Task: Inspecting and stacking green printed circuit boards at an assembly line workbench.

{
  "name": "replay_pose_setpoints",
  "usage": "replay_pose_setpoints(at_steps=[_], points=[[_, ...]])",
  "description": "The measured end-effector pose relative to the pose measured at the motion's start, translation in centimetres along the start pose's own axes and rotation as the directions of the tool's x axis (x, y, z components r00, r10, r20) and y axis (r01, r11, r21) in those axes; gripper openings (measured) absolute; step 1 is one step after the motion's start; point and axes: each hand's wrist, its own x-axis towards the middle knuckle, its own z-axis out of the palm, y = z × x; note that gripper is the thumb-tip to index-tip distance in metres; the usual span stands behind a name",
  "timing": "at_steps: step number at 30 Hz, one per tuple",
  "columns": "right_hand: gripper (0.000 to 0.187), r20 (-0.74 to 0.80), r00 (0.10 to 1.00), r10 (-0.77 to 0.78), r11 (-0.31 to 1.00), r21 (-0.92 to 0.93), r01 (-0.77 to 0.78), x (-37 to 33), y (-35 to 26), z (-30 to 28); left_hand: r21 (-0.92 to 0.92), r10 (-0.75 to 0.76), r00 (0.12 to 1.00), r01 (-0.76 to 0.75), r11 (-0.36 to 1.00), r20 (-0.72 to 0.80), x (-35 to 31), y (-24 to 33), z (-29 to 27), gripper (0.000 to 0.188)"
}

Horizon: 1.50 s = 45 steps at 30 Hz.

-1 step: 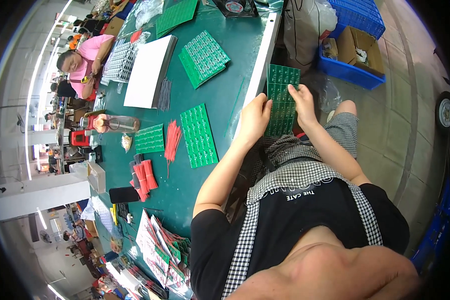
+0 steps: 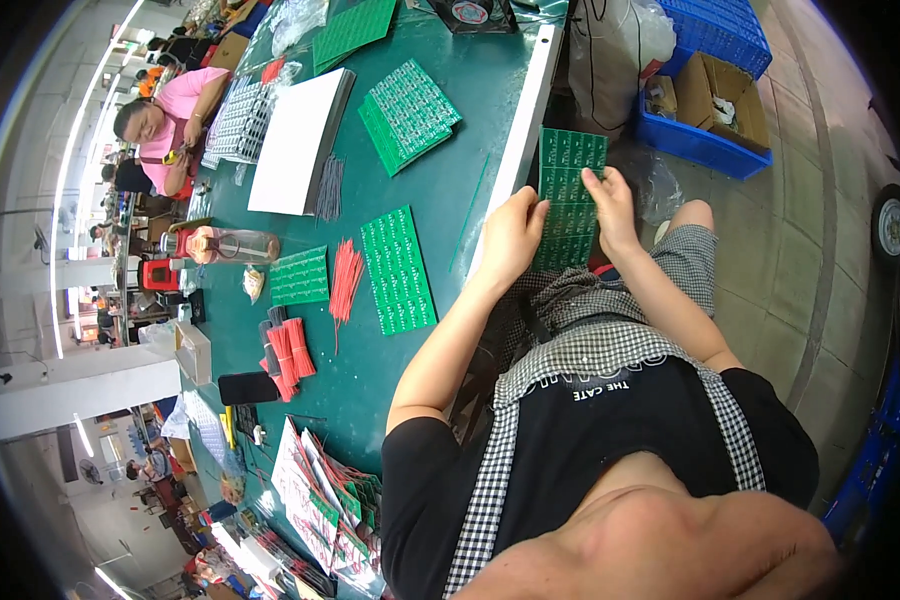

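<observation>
A green circuit board panel (image 2: 568,185) is held upright past the table's white edge, above my lap. My left hand (image 2: 513,232) grips its left side, fingers curled and thumb along the board. On its right side, my right hand (image 2: 612,207) pinches it with the thumb on the near face; the fingers behind are partly hidden. Left of my left hand, another green panel (image 2: 398,270) lies flat on the table. Farther away is a stack of green panels (image 2: 410,115). Loose red wires (image 2: 344,285) and a smaller green panel (image 2: 300,277) lie farther left.
On the green table (image 2: 370,385) are a white box (image 2: 295,145), grey wires (image 2: 330,188), red wire bundles (image 2: 290,355), a phone (image 2: 248,389), a bottle (image 2: 235,246) and wired boards (image 2: 335,500). A blue crate (image 2: 705,150) stands right. A person in pink (image 2: 175,115) sits across.
The held circuit board panel has shifted slightly to the right, and my right hand with it. The things on the table stay in place.
</observation>
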Motion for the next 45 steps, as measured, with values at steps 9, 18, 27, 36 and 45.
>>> replay_pose_setpoints(at_steps=[9,18,27,36,45], points=[[0.028,-0.266,0.958,-0.102,0.992,0.041,0.118,3.9,-4.1,-3.8,0.022,0.102,0.941,-0.115,0.993,0.322,-2.8,-0.5,2.6,0.035],[0.043,0.425,0.879,0.217,0.876,0.312,-0.367,-0.4,-1.2,-0.5,-0.731,-0.101,0.883,0.439,0.522,0.458,-2.2,-0.7,2.7,0.074],[0.049,0.279,0.841,0.463,0.829,0.2,-0.523,-4.0,-2.1,-1.1,-0.309,-0.084,0.98,0.137,0.941,0.18,-5.0,-1.5,-0.2,0.048],[0.02,0.002,0.905,0.425,0.887,0.198,-0.417,-2.4,1.2,0.9,0.287,0.19,0.98,-0.165,0.944,-0.061,-1.1,-3.7,-1.8,0.045],[0.019,0.03,0.912,0.409,0.895,0.181,-0.407,-2.4,1.1,0.8,0.272,0.187,0.978,-0.155,0.95,-0.094,-0.9,-4.4,-0.7,0.045]])
